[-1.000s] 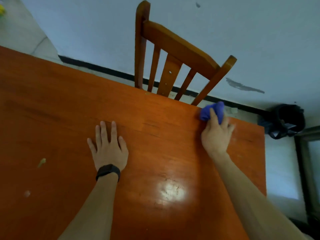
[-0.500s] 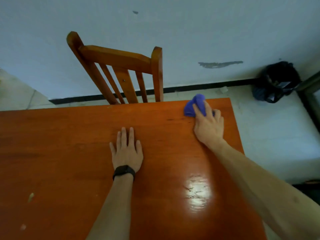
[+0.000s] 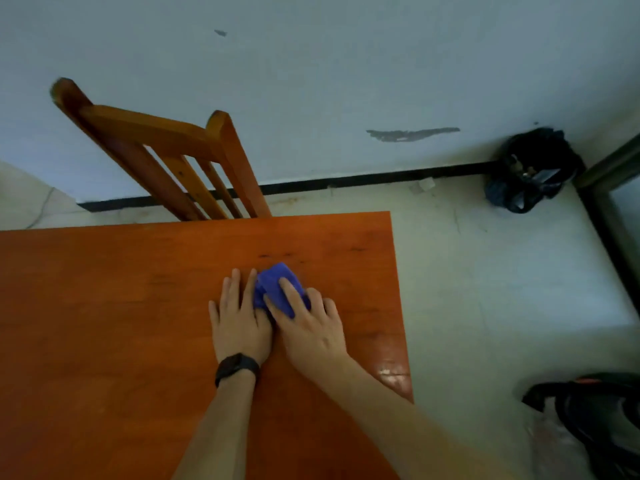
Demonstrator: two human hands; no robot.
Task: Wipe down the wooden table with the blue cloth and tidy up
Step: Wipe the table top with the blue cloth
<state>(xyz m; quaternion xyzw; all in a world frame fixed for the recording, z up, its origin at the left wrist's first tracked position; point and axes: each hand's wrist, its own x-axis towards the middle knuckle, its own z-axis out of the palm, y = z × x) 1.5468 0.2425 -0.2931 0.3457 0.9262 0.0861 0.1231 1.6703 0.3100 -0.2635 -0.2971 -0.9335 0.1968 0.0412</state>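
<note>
The wooden table (image 3: pixel 104 323) is orange-brown and fills the lower left of the head view. A crumpled blue cloth (image 3: pixel 275 284) lies on it, a short way in from the far right corner. My right hand (image 3: pixel 310 325) presses down on the cloth with its fingers spread over it. My left hand (image 3: pixel 239 323) rests flat on the tabletop, fingers apart, right beside my right hand and touching the cloth's left edge. A black band circles my left wrist. Part of the cloth is hidden under my right fingers.
A wooden chair (image 3: pixel 166 157) stands pushed against the table's far edge. A black bin bag (image 3: pixel 531 171) sits on the floor by the wall at the right. Another dark bag (image 3: pixel 595 417) lies on the floor at the lower right, past the table's right edge (image 3: pixel 398 306).
My right hand has dragged the cloth from the far right corner back and left, up against my left hand. The view has swung right, showing more floor.
</note>
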